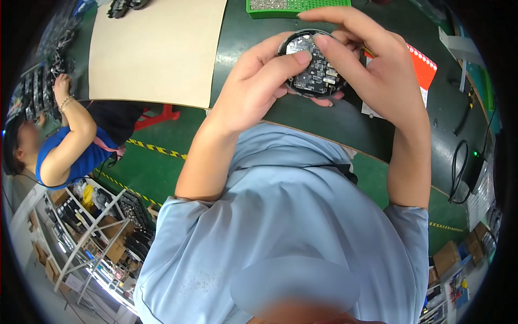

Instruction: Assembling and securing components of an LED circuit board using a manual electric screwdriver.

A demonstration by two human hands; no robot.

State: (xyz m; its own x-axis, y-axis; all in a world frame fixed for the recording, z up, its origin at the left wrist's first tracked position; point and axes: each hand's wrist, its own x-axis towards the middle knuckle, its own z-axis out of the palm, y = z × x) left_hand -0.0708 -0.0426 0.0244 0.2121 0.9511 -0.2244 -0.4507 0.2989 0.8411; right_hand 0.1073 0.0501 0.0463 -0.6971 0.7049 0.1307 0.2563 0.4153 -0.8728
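Observation:
A round black housing (pixel 287 45) with a dark circuit board (pixel 313 75) inside it is held up over the dark green bench. My left hand (pixel 259 78) grips its left side, the thumb lying on the board and the fingers underneath. My right hand (pixel 372 62) is at the right side, its thumb touching the board near the upper rim. The right index finger stretches out above the housing. Some right fingers curl behind it and are partly hidden. A red and white sheet (pixel 423 67) lies on the bench beyond my right hand.
A green tray (pixel 297 6) of small metal parts stands at the far edge. A large beige board (pixel 156 48) covers the bench at left. A black cable (pixel 458 173) lies at right. Another person (pixel 70 135) works at far left, near a shelf rack (pixel 97 227).

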